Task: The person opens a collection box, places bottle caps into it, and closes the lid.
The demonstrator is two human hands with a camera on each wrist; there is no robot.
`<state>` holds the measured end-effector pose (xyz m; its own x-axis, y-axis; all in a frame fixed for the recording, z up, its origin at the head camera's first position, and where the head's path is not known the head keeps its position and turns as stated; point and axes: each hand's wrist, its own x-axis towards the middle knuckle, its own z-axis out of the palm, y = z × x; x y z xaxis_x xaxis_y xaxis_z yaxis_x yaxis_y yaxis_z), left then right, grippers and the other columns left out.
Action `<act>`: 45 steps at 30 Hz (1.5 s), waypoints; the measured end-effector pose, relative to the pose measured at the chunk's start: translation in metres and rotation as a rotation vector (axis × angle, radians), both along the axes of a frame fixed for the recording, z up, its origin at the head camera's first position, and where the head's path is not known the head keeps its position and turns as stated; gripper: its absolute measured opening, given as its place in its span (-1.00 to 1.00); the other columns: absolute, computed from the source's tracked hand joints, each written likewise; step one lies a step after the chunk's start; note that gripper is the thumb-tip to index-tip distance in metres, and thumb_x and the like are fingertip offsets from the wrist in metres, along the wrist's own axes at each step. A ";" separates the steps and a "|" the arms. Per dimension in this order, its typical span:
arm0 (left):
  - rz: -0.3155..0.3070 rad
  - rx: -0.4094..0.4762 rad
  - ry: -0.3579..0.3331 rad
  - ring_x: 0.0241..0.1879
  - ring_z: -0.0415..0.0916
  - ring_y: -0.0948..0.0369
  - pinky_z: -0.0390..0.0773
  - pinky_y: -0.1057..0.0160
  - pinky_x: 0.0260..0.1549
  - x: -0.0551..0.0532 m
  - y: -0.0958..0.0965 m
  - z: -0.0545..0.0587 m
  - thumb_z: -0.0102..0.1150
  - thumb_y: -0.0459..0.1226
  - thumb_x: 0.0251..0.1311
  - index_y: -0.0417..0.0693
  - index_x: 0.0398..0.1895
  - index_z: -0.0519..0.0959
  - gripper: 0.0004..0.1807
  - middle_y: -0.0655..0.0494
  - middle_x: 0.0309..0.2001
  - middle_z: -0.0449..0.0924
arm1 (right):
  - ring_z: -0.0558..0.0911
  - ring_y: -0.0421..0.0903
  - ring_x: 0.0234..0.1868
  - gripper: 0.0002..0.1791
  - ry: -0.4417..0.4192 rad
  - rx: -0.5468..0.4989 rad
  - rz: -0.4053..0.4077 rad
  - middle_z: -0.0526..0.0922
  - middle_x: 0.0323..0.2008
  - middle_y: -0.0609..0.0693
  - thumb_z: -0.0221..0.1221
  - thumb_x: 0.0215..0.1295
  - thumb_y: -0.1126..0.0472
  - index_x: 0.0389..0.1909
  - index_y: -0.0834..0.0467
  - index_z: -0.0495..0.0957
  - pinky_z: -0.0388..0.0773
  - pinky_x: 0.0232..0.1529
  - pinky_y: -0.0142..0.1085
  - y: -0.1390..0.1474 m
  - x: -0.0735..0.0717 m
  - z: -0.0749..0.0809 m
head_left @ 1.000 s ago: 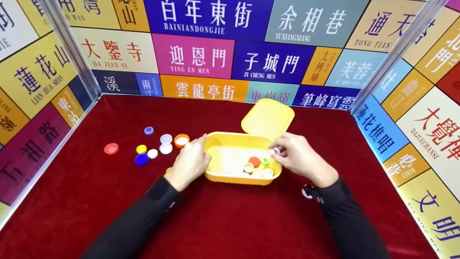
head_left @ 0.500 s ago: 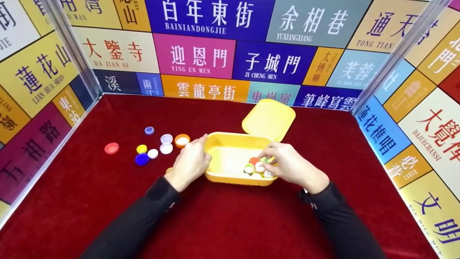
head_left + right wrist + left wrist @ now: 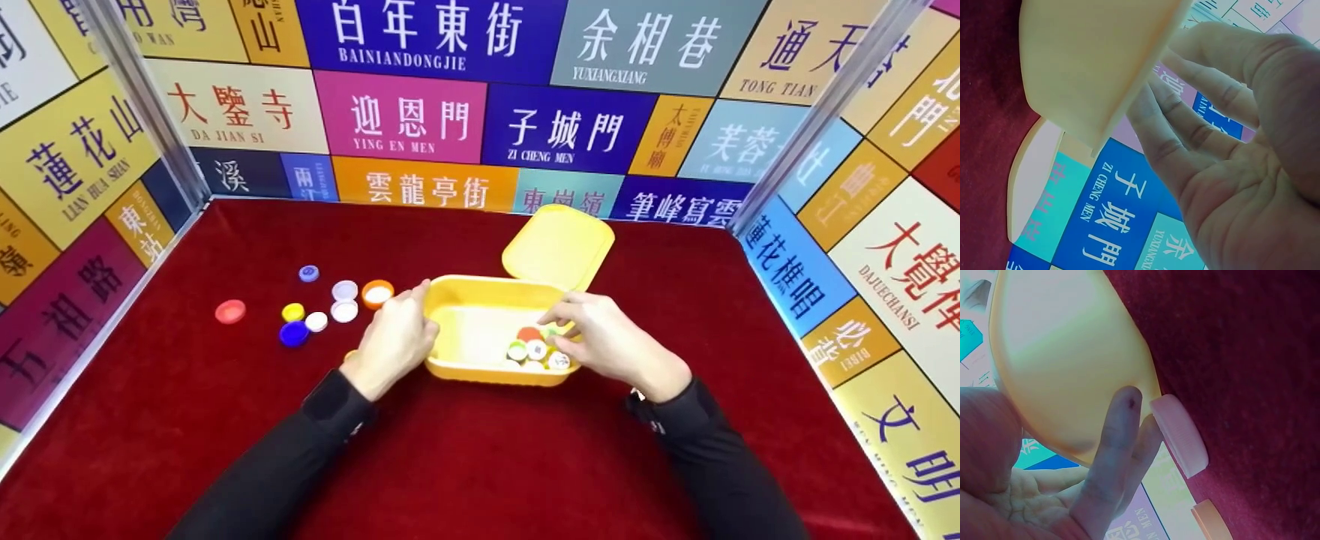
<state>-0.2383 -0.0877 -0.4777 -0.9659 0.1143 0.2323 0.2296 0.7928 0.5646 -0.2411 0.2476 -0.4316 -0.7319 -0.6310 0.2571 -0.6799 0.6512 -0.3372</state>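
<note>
A yellow plastic box [image 3: 495, 373] stands on the red cloth in the head view. My left hand [image 3: 396, 334] grips its left end, thumb at the rim and fingers along the outer wall [image 3: 1072, 382]. My right hand [image 3: 611, 341] reaches over the right end, fingers bent down inside and thumb apart from them. Its fingertips are hidden behind the box wall in the right wrist view. Several bottle caps lie in the box's right half, among them a red cap [image 3: 529, 334], a white cap [image 3: 536, 349] and a green-rimmed cap [image 3: 517, 349].
Left of the box lie several more caps, including a red one [image 3: 230, 311], a dark blue one [image 3: 293, 334], a purple one [image 3: 308, 273] and an orange-rimmed one [image 3: 377, 294]. Behind the box lies a yellow lid [image 3: 559, 244]. Printed panels [image 3: 409, 116] wall the table in.
My right hand has moved left from the rim to inside the box and let go of a white bottle cap, which now lies among the others. My left hand keeps its grip.
</note>
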 end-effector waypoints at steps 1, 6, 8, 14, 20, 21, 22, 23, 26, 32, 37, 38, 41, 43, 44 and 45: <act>0.000 0.000 -0.001 0.16 0.88 -0.19 0.92 -0.17 0.13 0.000 0.000 0.000 0.30 -0.40 0.47 -0.30 0.73 0.46 -0.25 -0.37 0.38 0.75 | 0.86 0.18 -0.02 -0.78 0.000 -0.002 -0.001 0.85 -0.05 0.24 0.54 0.49 0.30 0.07 0.25 0.88 0.91 0.03 0.02 0.000 0.000 0.001; 0.001 0.001 -0.006 0.18 0.88 -0.19 0.91 -0.17 0.13 0.000 0.000 0.001 0.29 -0.40 0.48 -0.29 0.73 0.46 -0.25 -0.36 0.39 0.75 | 0.86 0.18 -0.03 -0.78 0.004 -0.009 -0.006 0.84 -0.07 0.23 0.54 0.49 0.31 0.08 0.25 0.88 0.92 0.03 0.04 0.002 0.001 0.002; 0.001 0.001 -0.009 0.18 0.88 -0.19 0.91 -0.17 0.14 0.000 0.000 0.001 0.29 -0.40 0.48 -0.29 0.73 0.46 -0.25 -0.36 0.39 0.75 | 0.86 0.18 -0.02 -0.77 0.006 -0.009 -0.013 0.83 -0.07 0.21 0.53 0.50 0.30 0.09 0.24 0.88 0.92 0.04 0.04 0.003 0.002 0.003; -0.005 0.001 -0.004 0.19 0.88 -0.19 0.90 -0.17 0.17 -0.001 0.000 0.001 0.30 -0.40 0.48 -0.30 0.73 0.46 -0.25 -0.37 0.40 0.75 | 0.88 0.17 -0.01 -0.77 0.001 -0.020 -0.028 0.82 -0.05 0.22 0.54 0.51 0.26 0.10 0.21 0.87 0.93 0.03 0.01 0.007 0.002 0.007; -0.005 -0.004 0.011 0.16 0.87 -0.18 0.90 -0.17 0.17 -0.001 0.000 -0.002 0.31 -0.40 0.47 -0.31 0.72 0.47 -0.25 -0.37 0.38 0.76 | 0.87 0.11 -0.12 -0.78 0.024 -0.051 -0.030 0.82 -0.05 0.22 0.55 0.50 0.30 0.08 0.20 0.88 0.93 -0.05 0.00 0.014 0.000 0.012; -0.004 -0.004 0.010 0.15 0.87 -0.18 0.91 -0.16 0.16 -0.001 0.000 -0.002 0.31 -0.40 0.47 -0.31 0.72 0.47 -0.25 -0.37 0.38 0.76 | 0.86 0.10 -0.12 -0.78 0.028 -0.051 -0.034 0.82 -0.05 0.22 0.55 0.50 0.28 0.09 0.20 0.88 0.93 -0.05 -0.01 0.015 0.000 0.012; -0.003 -0.006 0.009 0.13 0.88 -0.17 0.91 -0.16 0.15 -0.001 0.000 -0.002 0.32 -0.40 0.47 -0.31 0.72 0.47 -0.26 -0.36 0.37 0.76 | 0.86 0.10 -0.12 -0.78 0.030 -0.049 -0.038 0.82 -0.04 0.21 0.55 0.51 0.28 0.09 0.19 0.88 0.92 -0.05 -0.02 0.017 0.000 0.013; -0.002 -0.007 0.006 0.12 0.88 -0.17 0.91 -0.15 0.15 -0.001 0.000 -0.002 0.32 -0.40 0.48 -0.30 0.72 0.47 -0.25 -0.36 0.37 0.76 | 0.86 0.09 -0.12 -0.78 0.033 -0.047 -0.040 0.81 -0.04 0.20 0.54 0.51 0.27 0.10 0.19 0.87 0.92 -0.05 -0.03 0.019 0.000 0.013; 0.005 -0.005 0.000 0.08 0.89 -0.17 0.92 -0.14 0.13 0.000 0.000 -0.003 0.32 -0.40 0.48 -0.29 0.73 0.47 -0.25 -0.35 0.36 0.77 | 0.88 0.10 -0.09 -0.77 0.034 -0.042 -0.049 0.82 -0.04 0.18 0.54 0.53 0.26 0.12 0.20 0.87 0.92 -0.05 -0.05 0.023 0.000 0.014; 0.010 -0.005 0.000 0.09 0.89 -0.17 0.91 -0.14 0.15 0.001 0.000 -0.003 0.32 -0.39 0.48 -0.29 0.73 0.47 -0.25 -0.34 0.35 0.78 | 0.88 0.07 -0.06 -0.74 0.041 -0.051 -0.083 0.82 -0.06 0.17 0.53 0.52 0.30 0.15 0.19 0.88 0.93 -0.05 0.00 0.038 0.003 0.013; 0.013 -0.016 0.006 0.16 0.87 -0.19 0.90 -0.16 0.20 0.000 0.000 -0.002 0.32 -0.39 0.49 -0.30 0.72 0.48 -0.26 -0.34 0.36 0.77 | 0.88 0.01 -0.08 -0.75 0.062 -0.074 -0.120 0.84 -0.07 0.11 0.53 0.49 0.35 0.13 0.18 0.89 0.93 -0.07 -0.02 0.055 0.008 0.013; 0.014 -0.016 0.005 0.17 0.87 -0.19 0.89 -0.17 0.20 0.000 0.000 -0.001 0.32 -0.38 0.49 -0.29 0.72 0.48 -0.26 -0.34 0.36 0.77 | 0.88 0.00 -0.08 -0.75 0.064 -0.076 -0.127 0.85 -0.06 0.09 0.53 0.49 0.35 0.13 0.17 0.89 0.93 -0.06 -0.02 0.058 0.009 0.013; 0.012 -0.013 0.003 0.18 0.87 -0.19 0.89 -0.18 0.20 0.000 0.000 -0.001 0.31 -0.38 0.49 -0.29 0.72 0.48 -0.26 -0.34 0.37 0.77 | 0.87 -0.04 -0.09 -0.73 0.076 -0.061 -0.150 0.85 -0.07 0.04 0.54 0.47 0.35 0.13 0.14 0.89 0.92 -0.06 -0.05 0.070 0.012 0.012; 0.012 -0.008 -0.001 0.18 0.87 -0.18 0.89 -0.18 0.21 -0.001 0.001 -0.001 0.30 -0.38 0.49 -0.29 0.72 0.47 -0.26 -0.34 0.39 0.76 | 0.86 -0.05 -0.10 -0.71 0.077 -0.044 -0.163 0.84 -0.08 0.02 0.56 0.45 0.35 0.13 0.12 0.89 0.91 -0.08 -0.08 0.077 0.015 0.011; 0.012 -0.007 -0.003 0.17 0.87 -0.18 0.89 -0.18 0.20 -0.001 0.001 -0.001 0.30 -0.38 0.49 -0.29 0.72 0.47 -0.26 -0.34 0.38 0.76 | 0.86 -0.04 -0.10 -0.70 0.075 -0.033 -0.168 0.84 -0.08 0.02 0.56 0.44 0.34 0.14 0.12 0.89 0.91 -0.08 -0.09 0.081 0.016 0.010; 0.012 -0.006 -0.005 0.16 0.87 -0.18 0.90 -0.18 0.19 -0.001 0.001 0.000 0.31 -0.38 0.49 -0.29 0.73 0.47 -0.26 -0.35 0.39 0.76 | 0.86 -0.02 -0.09 -0.70 0.069 -0.020 -0.171 0.84 -0.08 0.02 0.57 0.44 0.33 0.14 0.12 0.89 0.90 -0.08 -0.09 0.085 0.018 0.009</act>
